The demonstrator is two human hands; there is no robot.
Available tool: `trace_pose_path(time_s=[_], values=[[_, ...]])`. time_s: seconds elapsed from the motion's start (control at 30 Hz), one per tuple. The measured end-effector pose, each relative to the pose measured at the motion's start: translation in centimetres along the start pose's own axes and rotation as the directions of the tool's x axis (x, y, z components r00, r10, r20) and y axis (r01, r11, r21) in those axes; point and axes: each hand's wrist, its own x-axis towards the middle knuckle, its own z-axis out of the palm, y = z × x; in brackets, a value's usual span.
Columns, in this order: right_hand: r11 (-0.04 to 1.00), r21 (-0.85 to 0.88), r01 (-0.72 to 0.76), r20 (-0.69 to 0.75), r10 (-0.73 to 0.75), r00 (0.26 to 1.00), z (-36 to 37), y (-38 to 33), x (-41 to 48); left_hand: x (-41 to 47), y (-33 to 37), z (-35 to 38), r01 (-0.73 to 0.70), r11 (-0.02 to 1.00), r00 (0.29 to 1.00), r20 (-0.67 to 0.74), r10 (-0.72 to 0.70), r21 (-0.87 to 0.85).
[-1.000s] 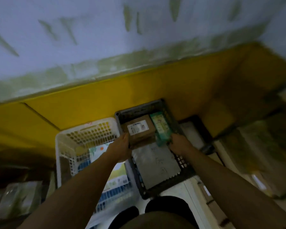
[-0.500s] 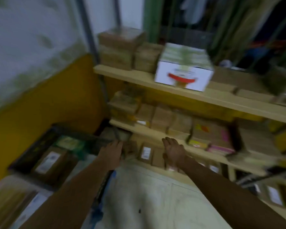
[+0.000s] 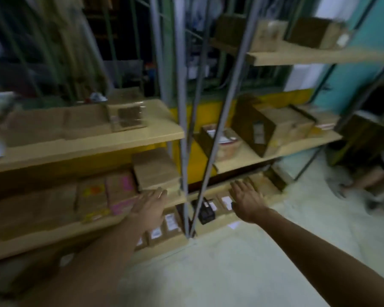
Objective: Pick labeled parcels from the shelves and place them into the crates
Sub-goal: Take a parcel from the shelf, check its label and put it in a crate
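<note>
While stretched toward the shelves [image 3: 87, 149], gripping nothing, fingers spread wide: left hand [image 3: 150, 204] at 9 o'clock of the metal post [image 3: 180, 107], right hand [image 3: 246, 200] at 3 o'clock. Labeled parcels [image 3: 171, 221] standing in a row on the lowest shelf [image 3: 164, 248], under and between both hands, black parcel [image 3: 206, 210] among them. Large brown box [image 3: 273, 127] at 12 o'clock of the right hand, one shelf up

My view is dim and heavily motion-blurred; the shelves [image 3: 87, 138] smear at the edges, and the floor [image 3: 242, 262] looks palest.
</note>
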Motion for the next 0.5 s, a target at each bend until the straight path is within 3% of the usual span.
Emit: trace_pose_path(time_s=[0.1, 0.3, 0.5], values=[[0.990, 0.021, -0.142, -0.011, 0.142, 0.990, -1.7, 9.2, -0.6, 5.2, 7.5, -2.6, -0.123, 0.988, 0.992, 0.045, 0.120, 0.089], [0.960, 0.039, -0.276, 0.005, 0.276, 0.961, -3.8, 20.0, 1.7, 18.5, 18.2, -8.8, -0.337, 0.918, 0.934, -0.051, 0.354, 0.209], [0.944, 0.071, -0.321, 0.045, 0.319, 0.947, -3.5, 27.0, 7.9, 31.2, 22.0, -12.1, -0.350, 0.883, 0.930, 0.000, 0.368, 0.313]])
